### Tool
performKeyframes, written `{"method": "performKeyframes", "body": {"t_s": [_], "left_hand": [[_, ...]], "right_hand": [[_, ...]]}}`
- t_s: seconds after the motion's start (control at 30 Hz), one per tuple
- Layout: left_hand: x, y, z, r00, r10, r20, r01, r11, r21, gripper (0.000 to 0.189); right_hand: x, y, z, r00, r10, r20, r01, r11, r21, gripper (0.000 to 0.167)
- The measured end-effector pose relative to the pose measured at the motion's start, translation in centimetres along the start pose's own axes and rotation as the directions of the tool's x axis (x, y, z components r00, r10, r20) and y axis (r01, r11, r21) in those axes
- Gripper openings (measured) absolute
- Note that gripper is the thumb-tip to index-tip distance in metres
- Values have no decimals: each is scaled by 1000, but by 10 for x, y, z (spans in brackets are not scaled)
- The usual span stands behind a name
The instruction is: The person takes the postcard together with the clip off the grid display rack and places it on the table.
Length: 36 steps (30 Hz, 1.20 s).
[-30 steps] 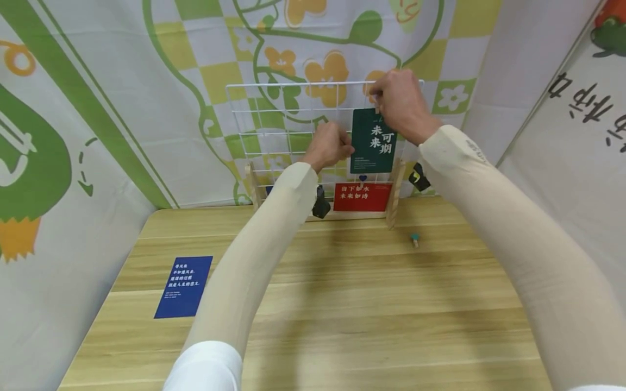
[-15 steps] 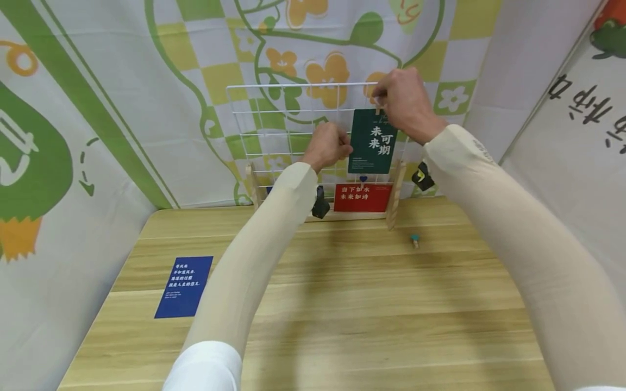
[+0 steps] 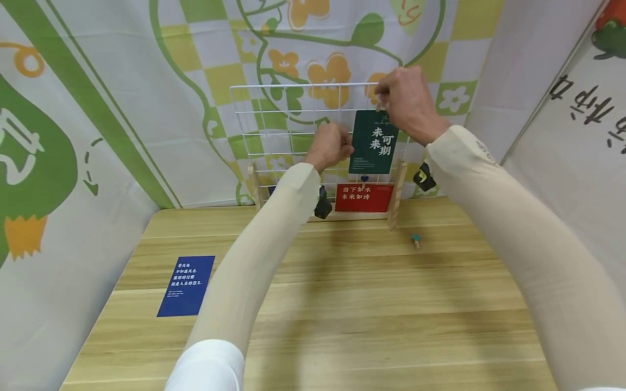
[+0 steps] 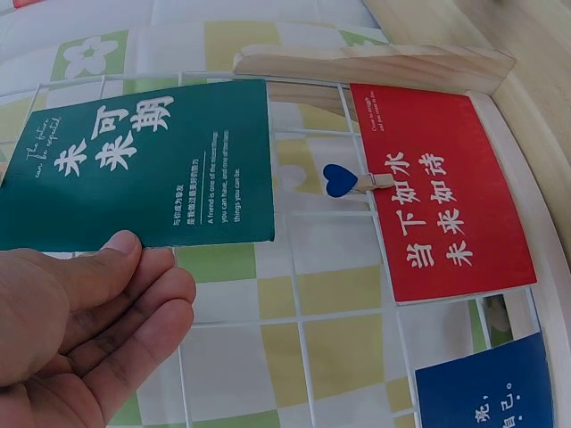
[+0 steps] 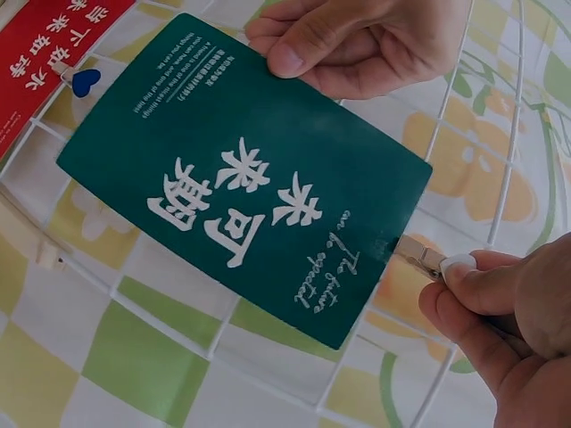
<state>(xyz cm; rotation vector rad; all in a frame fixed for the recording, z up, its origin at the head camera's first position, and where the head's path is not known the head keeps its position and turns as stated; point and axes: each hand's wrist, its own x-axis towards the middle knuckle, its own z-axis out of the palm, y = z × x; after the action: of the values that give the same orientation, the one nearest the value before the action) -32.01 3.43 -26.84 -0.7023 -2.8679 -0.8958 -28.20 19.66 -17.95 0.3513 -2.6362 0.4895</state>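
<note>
Moved: the right hand [image 3: 409, 100] has shifted very slightly, baring more script at the top corner of the green card [image 3: 373, 149]; the left hand [image 3: 329, 144] looks to have kept its place.
Walls: cloth backdrop [image 3: 222, 84], lightly creased, printed with green and yellow checks, vines and orange flowers; pale side panels, the right one bearing black characters.
Table: pale wood-grain top [image 3: 342, 304] with soft shadows.
Sleeves: cream, close-fitting, on both arms.
Rack: upright white wire grid [image 3: 303, 111] on wooden feet [image 3: 397, 195], at the table's back.
Right hand: thumb and finger pinching a white-topped peg [image 5: 421, 259] at the green card's top edge.
Left hand: pinching that card's side edge, thumb on the printed face, other fingers curled.
Green card: deep green, flat, upright, at the grid's right part, above the red card [image 3: 364, 202]; large white characters, finer Chinese and English lines below, handwriting-style English at top.
Blue cards: one flat on the table [image 3: 187, 285], partly behind the sleeve; another low on the rack [image 4: 486, 383].
Red card: wide, white-lettered, under a wooden heart peg [image 4: 361, 181].
Teal peg: small, lying on the table [image 3: 416, 240].
</note>
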Motion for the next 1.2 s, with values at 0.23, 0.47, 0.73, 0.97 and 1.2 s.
{"method": "performKeyframes", "body": {"t_s": [0.23,0.47,0.73,0.97,1.2], "left_hand": [[-3,2,-2,1000,9,-2,-9,1000,7,16],[-9,1,-10,1000,16,23,-16,1000,2,17],[-15,-3,-16,999,40,37,-41,998,40,22],[-23,-13,-20,999,30,35,-31,999,21,27],[-31,-24,-25,999,-22,47,22,1000,-10,19]], "right_hand": [[0,-6,-4,1000,-4,-3,4,1000,-4,35],[-3,-4,-7,1000,15,17,-15,999,37,32],[-10,-1,-8,1000,17,12,-17,1000,23,24],[-14,0,-7,999,-17,-36,17,1000,1,23],[-18,5,-6,999,-34,-37,35,999,9,21]]}}
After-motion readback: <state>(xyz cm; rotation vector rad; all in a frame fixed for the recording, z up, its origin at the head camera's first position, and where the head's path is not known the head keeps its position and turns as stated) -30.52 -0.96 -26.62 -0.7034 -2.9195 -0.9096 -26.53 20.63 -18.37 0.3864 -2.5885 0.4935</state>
